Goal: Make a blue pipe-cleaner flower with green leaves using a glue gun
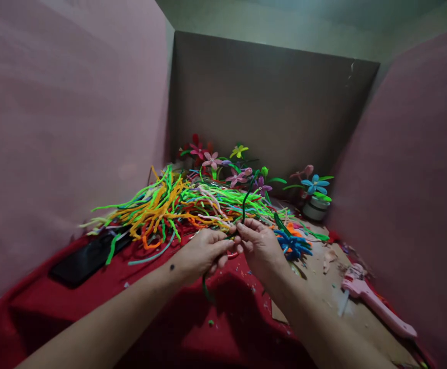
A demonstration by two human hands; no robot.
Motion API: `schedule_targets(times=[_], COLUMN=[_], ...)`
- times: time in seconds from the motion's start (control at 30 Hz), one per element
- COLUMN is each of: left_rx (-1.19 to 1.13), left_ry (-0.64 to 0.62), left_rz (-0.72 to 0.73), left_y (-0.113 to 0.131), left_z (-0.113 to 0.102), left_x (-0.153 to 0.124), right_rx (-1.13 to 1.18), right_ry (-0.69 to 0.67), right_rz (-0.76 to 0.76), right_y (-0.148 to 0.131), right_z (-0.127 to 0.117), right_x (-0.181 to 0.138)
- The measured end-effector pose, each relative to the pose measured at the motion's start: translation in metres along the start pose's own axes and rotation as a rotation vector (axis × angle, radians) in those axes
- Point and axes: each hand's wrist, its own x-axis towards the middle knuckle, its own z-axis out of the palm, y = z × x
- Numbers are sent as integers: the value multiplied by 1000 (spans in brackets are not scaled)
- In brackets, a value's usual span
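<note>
Between my two hands runs a dark green pipe cleaner (245, 201). My left hand (207, 248) is closed on it, and its lower end hangs below the palm. My right hand (257, 241) pinches the same strand close to the left fingertips, with the upper end rising above it. Just beyond the hands spreads a large heap of pipe cleaners (162, 200) in green, orange, white and other colours. To the right of my right hand lies a blue pipe-cleaner flower (294, 243). A small red curved thing under the fingers is mostly hidden.
A black phone (81, 261) lies at left on the red cloth (150, 302). At right, a pink glue gun (377, 302) rests on a cardboard sheet (319, 297). Finished flowers (212, 160) stand at the back, one blue (314, 184) in a small jar (316, 208). Pink walls rise on both sides.
</note>
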Motion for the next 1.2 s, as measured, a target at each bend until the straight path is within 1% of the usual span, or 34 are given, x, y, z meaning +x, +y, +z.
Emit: schedule_targets(times=[0.07, 0.13, 0.27, 0.37, 0.47, 0.57, 0.7, 0.8, 0.87, 0.93, 1.0, 1.07, 1.13, 1.17, 1.2], left_rx=[-36, -24, 103, 168, 197, 210, 194, 92, 67, 128, 254, 401, 500, 512, 504], left_ry=[7, -15, -66, -113, -146, -172, -164, -133, -82, -41, -67, -151, -249, -297, -356], left_rz=[-46, -50, -79, -98, -125, -141, -144, -195, -202, -177, -123, -27, 82, 112, 108], left_y=[-11, -18, -23, -26, -32, -37, -38, -39, -42, -44, -44, -41, -34, -30, -24], left_z=[2, 1, 3, 8, 11, 14, 13, 4, -3, -7, -6, -1, 4, 5, 3], left_x=[2, 2, -2, -6, -8, -9, -15, -22, -29, -37, -46, -57, -69, -75, -79], right_rx=[23, 48, 87, 150, 231, 215, 236, 283, 307, 326, 327, 317, 310, 310, 312], right_ry=[45, 88, 157, 196, 180, 149, 181, 163, 169, 198, 231, 250, 248, 241, 235], right_rz=[0, -27, -96, -92, -63, -60, -52, -44, -38, -23, -3, 3, 0, 3, 7], right_y=[-7, -17, -36, -41, -41, -42, -47, -53, -57, -59, -60, -61, -64, -65, -68], right_z=[-8, -18, -35, -41, -45, -50, -56, -59, -61, -62, -62, -60, -57, -55, -54], right_x=[4, 10, 19, 21, 22, 23, 23, 22, 22, 22, 22, 21, 18, 17, 15])
